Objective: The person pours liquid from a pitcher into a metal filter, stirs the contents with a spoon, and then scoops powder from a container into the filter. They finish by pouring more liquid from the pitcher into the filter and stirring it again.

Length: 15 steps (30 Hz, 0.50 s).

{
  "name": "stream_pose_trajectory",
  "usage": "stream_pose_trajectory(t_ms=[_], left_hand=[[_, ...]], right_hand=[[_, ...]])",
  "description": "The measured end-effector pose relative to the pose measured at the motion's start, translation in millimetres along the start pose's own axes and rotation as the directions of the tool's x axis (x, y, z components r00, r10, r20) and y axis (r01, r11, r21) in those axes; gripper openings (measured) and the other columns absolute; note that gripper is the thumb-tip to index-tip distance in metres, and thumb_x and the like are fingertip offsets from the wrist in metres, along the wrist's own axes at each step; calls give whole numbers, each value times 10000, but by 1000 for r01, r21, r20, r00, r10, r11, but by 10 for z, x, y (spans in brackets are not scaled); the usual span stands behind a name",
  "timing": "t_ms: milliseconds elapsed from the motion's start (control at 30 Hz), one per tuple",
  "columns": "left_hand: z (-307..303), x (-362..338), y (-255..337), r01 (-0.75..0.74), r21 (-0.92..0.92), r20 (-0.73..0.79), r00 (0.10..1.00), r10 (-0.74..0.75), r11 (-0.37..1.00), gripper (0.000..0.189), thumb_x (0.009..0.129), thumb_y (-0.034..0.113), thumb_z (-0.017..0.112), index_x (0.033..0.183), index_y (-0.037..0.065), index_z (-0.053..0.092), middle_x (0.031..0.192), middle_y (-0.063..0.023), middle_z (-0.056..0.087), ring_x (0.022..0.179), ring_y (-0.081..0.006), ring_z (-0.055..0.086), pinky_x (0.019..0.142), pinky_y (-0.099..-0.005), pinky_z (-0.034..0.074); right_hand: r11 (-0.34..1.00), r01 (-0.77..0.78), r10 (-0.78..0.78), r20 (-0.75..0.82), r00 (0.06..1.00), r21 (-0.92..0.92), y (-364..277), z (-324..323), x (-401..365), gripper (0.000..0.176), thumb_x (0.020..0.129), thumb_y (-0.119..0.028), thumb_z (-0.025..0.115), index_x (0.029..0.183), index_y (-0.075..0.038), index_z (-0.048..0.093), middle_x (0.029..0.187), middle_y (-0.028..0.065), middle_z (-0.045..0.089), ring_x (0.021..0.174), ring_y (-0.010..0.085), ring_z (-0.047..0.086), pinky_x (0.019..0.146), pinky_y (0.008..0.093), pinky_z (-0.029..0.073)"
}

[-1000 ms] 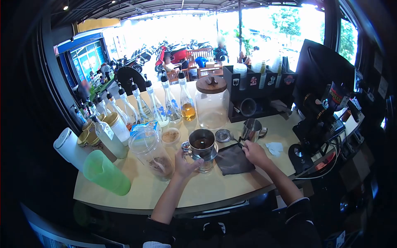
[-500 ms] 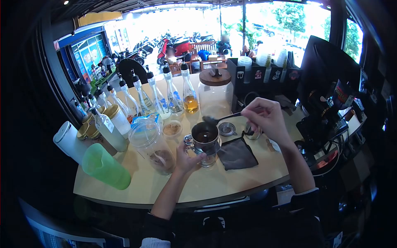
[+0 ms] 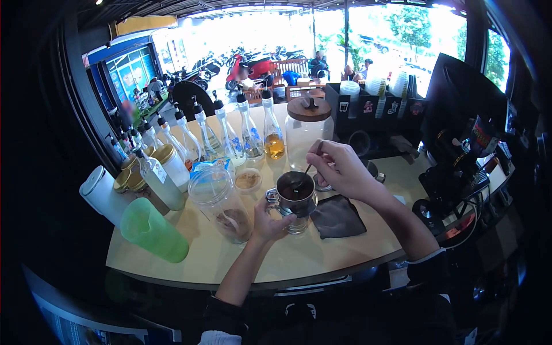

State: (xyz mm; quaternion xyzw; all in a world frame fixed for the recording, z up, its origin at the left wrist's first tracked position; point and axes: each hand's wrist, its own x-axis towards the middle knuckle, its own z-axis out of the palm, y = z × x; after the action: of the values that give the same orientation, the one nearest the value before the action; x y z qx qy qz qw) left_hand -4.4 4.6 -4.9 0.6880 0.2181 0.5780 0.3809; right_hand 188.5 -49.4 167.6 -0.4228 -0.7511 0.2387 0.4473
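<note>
A metal drip coffee filter with dark contents sits on top of a glass mug on the counter. My left hand is closed around the mug's handle side, thumb across its front. Above the filter, my right hand pinches the dark handle of a spoon, whose bowl end dips inside the filter. A round metal lid lies behind, partly covered by my right hand. To the right of the mug is a folded dark cloth.
Left of the mug stand a clear jar with brown powder and a green pitcher. A small tub of brown powder, several pump bottles and a wooden-lidded jar line the back. Machinery occupies the right.
My right hand has moved left and closer to the filter. The spoon, level above the rim before, now points steeply down into it. My left hand keeps its hold on the mug.
</note>
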Motion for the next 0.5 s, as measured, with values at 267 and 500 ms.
stream_pose_trajectory(t_ms=[267, 500], left_hand=[[6, 13, 51, 6, -20, 12, 1000, -6, 1000, 616, 619, 219, 829, 1137, -2, 580, 1022, -91, 657, 954, -172, 631, 868, -328, 490], [6, 29, 78, 11, 33, 17, 1000, -11, 999, 618, 601, 198, 822, 1136, 7, 579, 1013, -78, 661, 950, -161, 631, 870, -326, 488]], right_hand=[[932, 203, -211, 5, 977, -302, -172, 49, -12, 143, 923, -109, 522, 919, 31, 499, 722, 166, 561, 659, 292, 564, 617, 376, 455], [886, 257, -209, 161, 965, -387, -270, -62, -44, 142, 910, -109, 487, 968, 18, 514, 882, 195, 584, 827, 382, 594, 714, 444, 469]])
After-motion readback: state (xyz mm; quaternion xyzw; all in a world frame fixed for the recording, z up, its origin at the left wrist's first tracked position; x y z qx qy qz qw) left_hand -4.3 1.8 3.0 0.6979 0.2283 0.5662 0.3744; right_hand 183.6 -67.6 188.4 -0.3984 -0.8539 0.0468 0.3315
